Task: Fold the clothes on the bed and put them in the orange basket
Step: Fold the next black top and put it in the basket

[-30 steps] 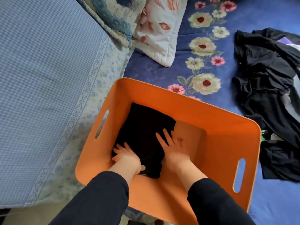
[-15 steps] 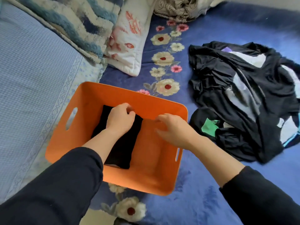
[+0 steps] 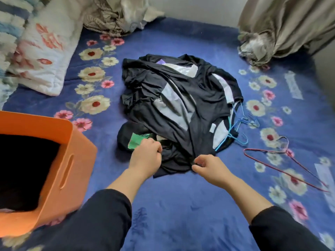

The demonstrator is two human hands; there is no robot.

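The pile of clothes lies in a heap in the middle of the bed, right in front of me. It is mostly black, with grey and white parts and a little purple bit at the far side. The cloth looks thin, soft and smooth, and it is all crumpled. A bright green patch pokes out at the near left side. My left hand is at the near edge of the heap, beside that patch, with my fingers curled into the black cloth. My right hand is at the near edge too, and my thumb and fingers pinch the black hem.

I think I am just starting on a new piece. One folded black thing lies inside the orange basket, which stands on the bed at my left, near the heap but not touching it. So a little is done and most is left, because the whole heap is not folded yet.

The basket has stiff, smooth walls and a long handle hole. Thin blue hangers are tangled in the right side of the heap and may have to come out. A thin red hanger lies alone further right. The blanket is fuzzy and dark blue with flowers. A puffy pillow sits far left, and a beige curtain hangs far right.
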